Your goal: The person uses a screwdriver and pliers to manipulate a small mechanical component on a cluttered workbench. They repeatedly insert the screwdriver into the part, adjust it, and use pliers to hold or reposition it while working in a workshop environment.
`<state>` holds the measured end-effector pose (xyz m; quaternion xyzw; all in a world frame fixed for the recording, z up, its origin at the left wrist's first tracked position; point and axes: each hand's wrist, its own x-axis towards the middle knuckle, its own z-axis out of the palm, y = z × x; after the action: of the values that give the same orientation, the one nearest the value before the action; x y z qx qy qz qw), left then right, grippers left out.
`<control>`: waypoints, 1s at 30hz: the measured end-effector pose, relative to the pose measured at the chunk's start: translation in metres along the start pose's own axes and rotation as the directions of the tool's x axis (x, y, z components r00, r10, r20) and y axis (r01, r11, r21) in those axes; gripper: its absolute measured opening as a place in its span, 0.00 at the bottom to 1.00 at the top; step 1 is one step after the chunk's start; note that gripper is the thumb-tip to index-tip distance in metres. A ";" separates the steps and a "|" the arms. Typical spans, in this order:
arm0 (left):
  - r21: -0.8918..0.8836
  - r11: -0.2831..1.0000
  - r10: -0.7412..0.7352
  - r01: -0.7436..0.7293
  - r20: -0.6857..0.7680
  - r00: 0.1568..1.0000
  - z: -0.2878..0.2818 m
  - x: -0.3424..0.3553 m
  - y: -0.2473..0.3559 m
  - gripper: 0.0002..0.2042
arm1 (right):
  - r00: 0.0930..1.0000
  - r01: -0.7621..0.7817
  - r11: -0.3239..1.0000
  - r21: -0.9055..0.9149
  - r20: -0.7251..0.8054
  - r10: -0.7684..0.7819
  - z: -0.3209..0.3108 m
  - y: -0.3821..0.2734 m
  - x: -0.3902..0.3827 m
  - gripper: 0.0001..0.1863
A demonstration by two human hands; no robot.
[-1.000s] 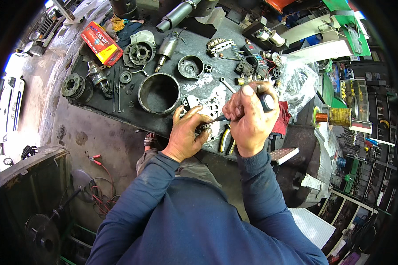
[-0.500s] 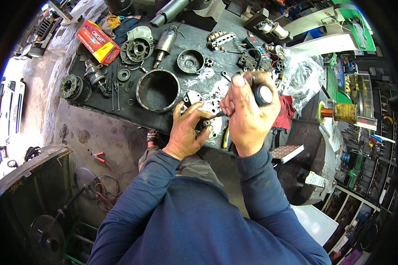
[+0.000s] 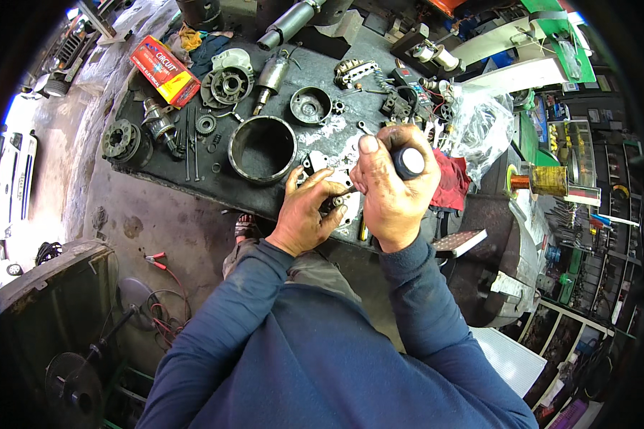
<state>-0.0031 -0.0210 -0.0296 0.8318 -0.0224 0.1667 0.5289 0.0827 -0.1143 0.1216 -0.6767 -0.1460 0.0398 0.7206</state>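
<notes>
My right hand (image 3: 395,189) is closed round the dark handle of a screwdriver (image 3: 409,164), its pale end cap facing up. The narrow shaft points left, toward the fingers of my left hand (image 3: 304,214). Those fingers are pinched round a small round metal part (image 3: 338,201) at the bench's front edge; the shaft's tip meets that place, and exact contact is hidden. Just beyond the left fingers lies a light metal end plate (image 3: 316,157) with holes, partly covered by the hand. An open steel cylinder (image 3: 232,149) stands to the left of it.
On the dark bench (image 3: 186,182) lie a shallow metal cup (image 3: 310,105), a gear (image 3: 205,124), a motor armature (image 3: 157,123), a round housing (image 3: 230,84) and a red and yellow box (image 3: 166,70). To the right are a clear plastic bag (image 3: 483,129), a red cloth (image 3: 449,180) and a copper wire spool (image 3: 544,181).
My right hand with the screwdriver has moved a little left, closer to my left hand. The left hand keeps its pinch. The whole view has shifted slightly.
</notes>
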 end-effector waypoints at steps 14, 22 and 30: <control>0.083 0.996 0.036 -0.038 0.028 0.999 0.003 -0.002 -0.005 0.18 | 0.998 -0.056 0.981 0.188 0.031 0.052 -0.006 -0.002 0.013 0.10; 0.095 0.994 0.055 -0.055 0.008 0.998 0.003 -0.003 -0.009 0.21 | 0.986 -0.117 0.992 0.035 0.124 0.112 -0.001 -0.003 0.026 0.11; 0.098 0.994 0.050 -0.053 0.034 0.998 0.001 0.001 -0.008 0.20 | 0.993 -0.117 0.980 0.158 0.030 0.114 -0.011 -0.002 0.013 0.10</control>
<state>-0.0006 -0.0183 -0.0365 0.8587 -0.0440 0.1679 0.4823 0.0979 -0.1218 0.1256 -0.6237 -0.1104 0.1001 0.7673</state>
